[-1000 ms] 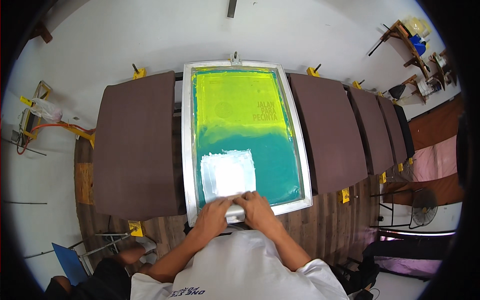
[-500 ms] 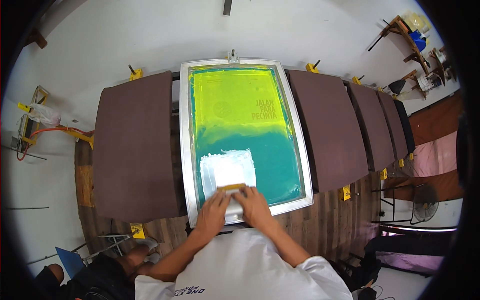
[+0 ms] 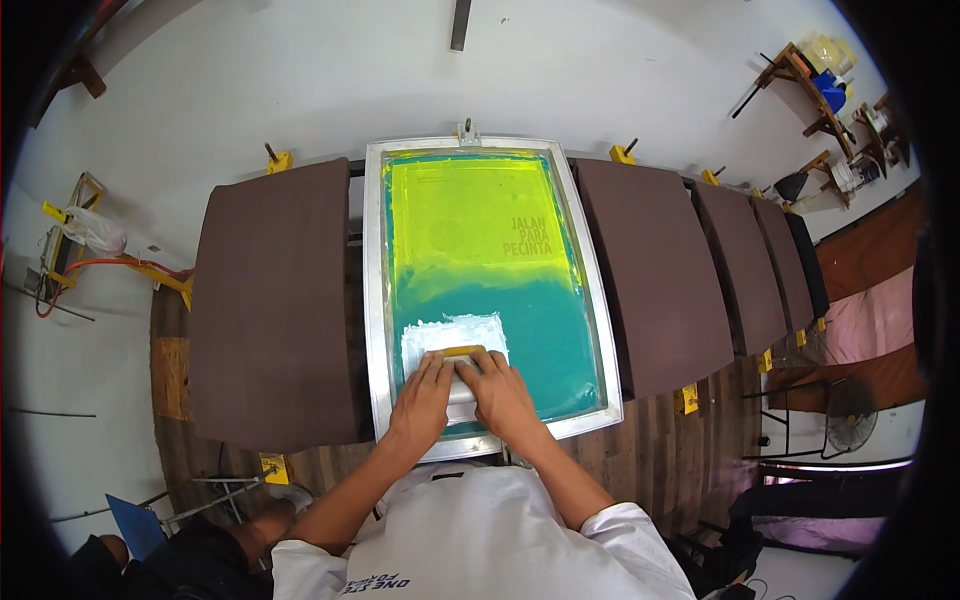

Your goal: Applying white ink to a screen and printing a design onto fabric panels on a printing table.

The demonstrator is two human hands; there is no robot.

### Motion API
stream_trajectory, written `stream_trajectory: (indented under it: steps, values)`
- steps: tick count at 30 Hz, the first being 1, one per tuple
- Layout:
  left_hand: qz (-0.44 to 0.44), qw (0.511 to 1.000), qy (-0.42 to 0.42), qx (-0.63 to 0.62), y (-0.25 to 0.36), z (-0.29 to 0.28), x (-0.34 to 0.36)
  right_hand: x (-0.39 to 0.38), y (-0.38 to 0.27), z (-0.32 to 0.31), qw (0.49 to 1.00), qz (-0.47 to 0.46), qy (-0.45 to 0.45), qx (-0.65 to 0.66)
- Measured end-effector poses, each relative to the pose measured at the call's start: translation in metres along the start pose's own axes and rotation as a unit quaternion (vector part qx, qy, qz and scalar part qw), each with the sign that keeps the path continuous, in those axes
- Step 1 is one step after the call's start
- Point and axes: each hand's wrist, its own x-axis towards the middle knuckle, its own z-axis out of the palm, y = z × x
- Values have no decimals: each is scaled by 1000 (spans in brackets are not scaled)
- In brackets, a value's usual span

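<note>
A silkscreen (image 3: 374, 250) in a metal frame lies in front of me, its far half coated lime green and its near half teal. Printed lettering shows faintly on the green part. A squeegee with a yellowish strip (image 3: 458, 351) rests low on the left side of the mesh, in a patch of white ink (image 3: 455, 332). My left hand (image 3: 425, 398) grips the squeegee from the left, fingers closed over its top. Close beside it, my right hand (image 3: 498, 395) grips the same squeegee. The fingers hide most of its body.
Brown fabric-covered boards stand on both sides, one board (image 3: 270, 310) at left and another (image 3: 655, 280) at right, with more beyond. Yellow brackets (image 3: 622, 153) stick out at their ends. A standing fan (image 3: 850, 410) is at right. Another person's leg (image 3: 255, 530) shows at lower left.
Both hands have pushed the squeegee a little away from me, further into the white ink patch. The whole view has shifted slightly, so the frame sits lower in the picture.
</note>
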Motion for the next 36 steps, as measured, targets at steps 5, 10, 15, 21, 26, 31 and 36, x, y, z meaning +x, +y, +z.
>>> stream_trajectory:
  steps: [5, 10, 15, 21, 26, 31, 36]
  values:
    - [9, 1000, 27, -2, -17, 31, -4, -4, 14, 40, 998, 4, 58, 4]
    - [-27, 998, -15, -53, -3, 15, -1, -1, 11, 12, 998, 19, -34, 51]
    - [5, 999, 24, -35, -5, 19, -3, -7, 9, 26, 998, 30, 26, 39]
    - [-7, 997, 31, -68, -3, 18, -6, -8, 6, 25, 999, 12, 41, 12]
    - [-40, 990, -3, -133, 10, 3, -11, -11, 7, 8, 998, 29, -35, 47]
    - [3, 996, 24, -82, -2, 18, -14, -17, 10, 30, 999, 18, 33, 29]
    - [-11, 995, 14, -102, 8, 9, -17, -19, 8, 17, 1000, -1, 23, 20]
